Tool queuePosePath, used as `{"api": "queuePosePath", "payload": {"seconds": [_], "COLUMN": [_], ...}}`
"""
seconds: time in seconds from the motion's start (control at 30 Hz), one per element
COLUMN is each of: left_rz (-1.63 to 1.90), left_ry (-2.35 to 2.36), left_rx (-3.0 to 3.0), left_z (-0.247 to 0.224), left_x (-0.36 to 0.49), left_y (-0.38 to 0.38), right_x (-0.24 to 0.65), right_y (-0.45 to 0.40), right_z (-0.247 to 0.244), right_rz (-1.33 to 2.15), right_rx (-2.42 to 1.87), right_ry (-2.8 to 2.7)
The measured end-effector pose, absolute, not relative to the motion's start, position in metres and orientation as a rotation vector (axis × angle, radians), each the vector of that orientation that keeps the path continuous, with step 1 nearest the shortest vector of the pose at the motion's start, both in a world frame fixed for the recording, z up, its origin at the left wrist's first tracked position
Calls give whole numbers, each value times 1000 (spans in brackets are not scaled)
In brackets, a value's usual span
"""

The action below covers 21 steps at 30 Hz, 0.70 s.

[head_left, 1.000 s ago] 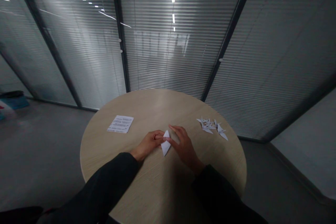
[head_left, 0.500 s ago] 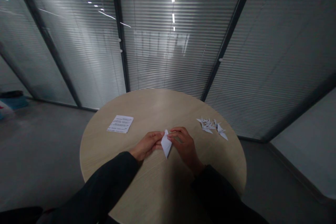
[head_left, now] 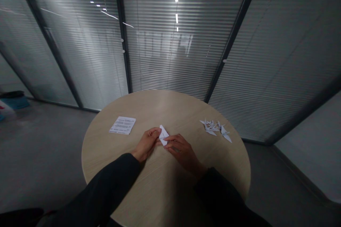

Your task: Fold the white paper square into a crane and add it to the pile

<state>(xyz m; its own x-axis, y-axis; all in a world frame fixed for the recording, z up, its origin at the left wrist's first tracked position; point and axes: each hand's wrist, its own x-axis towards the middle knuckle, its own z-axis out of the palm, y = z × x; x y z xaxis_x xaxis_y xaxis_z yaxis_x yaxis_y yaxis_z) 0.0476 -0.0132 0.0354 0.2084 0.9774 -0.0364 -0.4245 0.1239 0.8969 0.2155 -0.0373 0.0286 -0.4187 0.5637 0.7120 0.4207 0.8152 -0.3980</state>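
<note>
The fingers of the left hand (head_left: 145, 145) pinch the left edge of a small piece of folded white paper (head_left: 163, 136), thumb uppermost, just below the centre of the frame. From the right, the thumb and forefinger of the right hand (head_left: 183, 152) grip its lower part; how the remaining fingers bend underneath cannot be told. The paper is tilted, one point towards the top of the frame and its lower end between the two hands. Dark sleeves (head_left: 114, 177) run from the wrists to the bottom edge. Around them spreads a round wooden table (head_left: 162, 104), with a stack of printed sheets (head_left: 122, 125) left of centre and a cluster of folded paper cranes (head_left: 211, 127) to the right. Blinds (head_left: 167, 71) behind glass fill the upper frame, and a blue bin (head_left: 16, 103) stands at the far left.
</note>
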Motion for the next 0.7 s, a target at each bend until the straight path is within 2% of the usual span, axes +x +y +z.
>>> {"api": "queuePosePath", "payload": {"seconds": [0.7], "left_rz": [1187], "left_ry": [818], "left_rx": [942], "left_z": [34], "left_x": [45], "left_y": [-10], "right_x": [214], "right_y": [-33], "right_z": [26], "right_rz": [206], "right_rx": [-715], "right_ry": [-2184]}}
